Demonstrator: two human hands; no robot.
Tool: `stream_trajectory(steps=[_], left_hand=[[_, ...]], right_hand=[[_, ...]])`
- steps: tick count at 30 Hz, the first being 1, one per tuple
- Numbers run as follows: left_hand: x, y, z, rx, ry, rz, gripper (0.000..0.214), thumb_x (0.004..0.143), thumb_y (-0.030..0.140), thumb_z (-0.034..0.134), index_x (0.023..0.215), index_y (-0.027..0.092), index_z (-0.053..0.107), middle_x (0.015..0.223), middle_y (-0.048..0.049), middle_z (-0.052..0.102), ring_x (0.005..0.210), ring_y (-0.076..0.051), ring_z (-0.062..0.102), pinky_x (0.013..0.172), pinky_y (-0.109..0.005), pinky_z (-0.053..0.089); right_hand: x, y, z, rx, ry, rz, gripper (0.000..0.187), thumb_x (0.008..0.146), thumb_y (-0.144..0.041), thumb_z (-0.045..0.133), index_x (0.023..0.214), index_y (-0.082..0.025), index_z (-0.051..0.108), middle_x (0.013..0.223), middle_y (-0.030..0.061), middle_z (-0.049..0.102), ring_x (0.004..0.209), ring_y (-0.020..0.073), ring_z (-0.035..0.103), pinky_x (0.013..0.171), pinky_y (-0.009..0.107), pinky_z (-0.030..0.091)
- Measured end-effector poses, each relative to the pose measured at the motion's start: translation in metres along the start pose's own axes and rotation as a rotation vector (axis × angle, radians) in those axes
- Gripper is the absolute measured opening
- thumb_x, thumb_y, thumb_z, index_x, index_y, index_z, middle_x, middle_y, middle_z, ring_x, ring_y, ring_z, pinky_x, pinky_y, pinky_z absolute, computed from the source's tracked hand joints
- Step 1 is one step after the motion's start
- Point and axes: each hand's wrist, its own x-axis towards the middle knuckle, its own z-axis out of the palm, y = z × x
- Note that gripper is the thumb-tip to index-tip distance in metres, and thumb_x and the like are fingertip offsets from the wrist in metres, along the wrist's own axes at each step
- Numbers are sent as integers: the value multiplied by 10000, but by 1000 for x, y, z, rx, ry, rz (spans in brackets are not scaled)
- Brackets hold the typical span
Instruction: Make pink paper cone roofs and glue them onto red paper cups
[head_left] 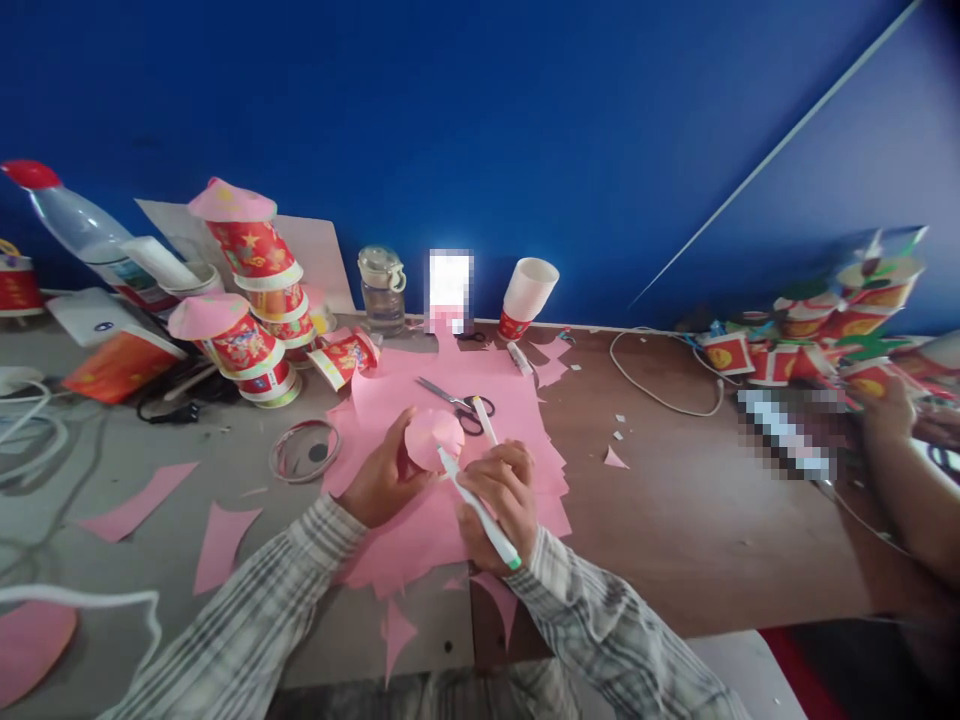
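My left hand is closed around a small pink paper cone, holding it up above the pink sheets. In my right hand is a white marker with a green end, its other end at the cone's surface. A second white pen with a yellow end sticks out beyond my right fingers; whether they hold it I cannot tell. Scissors with black handles lie spread on the stacked pink paper, just behind the cone. What is under the cone is mostly hidden by my left fingers.
Red cup towers with pink cone roofs stand at the left, near a tilted plastic bottle. A glass jar and stacked white cups stand by the wall. A tape roll lies left. Another person's hand is at right.
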Motion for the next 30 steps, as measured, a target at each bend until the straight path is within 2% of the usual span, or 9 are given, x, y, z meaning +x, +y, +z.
stream_trajectory(steps=[7, 11, 16, 20, 22, 24, 26, 30], left_hand=[[2, 6, 0, -20, -4, 51, 781, 556, 271, 664, 1225, 247, 261, 1230, -102, 430, 1117, -270, 443, 927, -454, 401], [5, 16, 0, -61, 19, 33, 726, 548, 277, 670, 1179, 196, 322, 1117, -105, 503, 999, -241, 515, 838, -416, 470], [6, 26, -3, -124, -31, 29, 533, 595, 189, 605, 1093, 176, 414, 981, -70, 558, 866, -187, 549, 725, -341, 511], [6, 24, -6, -127, -73, 43, 479, 628, 195, 560, 1082, 170, 410, 1010, -81, 531, 894, -200, 535, 761, -378, 496], [5, 21, -6, -89, -94, 47, 568, 623, 265, 600, 1134, 192, 361, 1062, -89, 503, 943, -224, 521, 793, -418, 482], [5, 17, -3, -29, -68, 58, 748, 563, 335, 673, 1192, 215, 286, 1134, -101, 457, 1023, -256, 483, 848, -458, 451], [6, 14, 0, 43, 7, 89, 868, 500, 379, 719, 1213, 216, 253, 1180, -110, 412, 1093, -280, 429, 907, -481, 406], [6, 9, 7, 156, 129, 117, 723, 544, 378, 694, 1146, 192, 340, 1100, -97, 442, 1049, -262, 452, 897, -458, 414]], right_hand=[[1, 3, 3, 20, 40, -21, 292, 769, -226, 603, 1052, -287, 639, 775, 14, 716, 832, 254, 629, 852, 503, 509], [2, 7, 3, 53, 53, -54, 310, 770, -242, 596, 1077, -268, 629, 797, 3, 699, 867, 236, 606, 858, 464, 475], [2, 8, 2, 73, 49, -54, 304, 773, -233, 587, 1073, -255, 633, 815, 13, 689, 883, 233, 596, 844, 455, 481], [3, 9, 3, 122, 73, -65, 290, 772, -231, 592, 1058, -238, 640, 819, 18, 679, 857, 219, 594, 822, 442, 500], [2, 9, 4, 140, 77, -74, 286, 765, -229, 600, 1047, -225, 648, 810, 20, 666, 860, 215, 593, 831, 440, 502], [1, 10, 4, 149, 65, -75, 286, 761, -225, 603, 1043, -216, 653, 806, 24, 657, 875, 219, 591, 836, 439, 502], [0, 10, 4, 151, 52, -66, 289, 763, -222, 602, 1048, -217, 650, 817, 26, 663, 890, 225, 589, 844, 443, 497], [-2, 10, 3, 139, 44, -60, 306, 771, -223, 597, 1074, -239, 639, 849, 28, 678, 914, 237, 589, 856, 455, 495]])
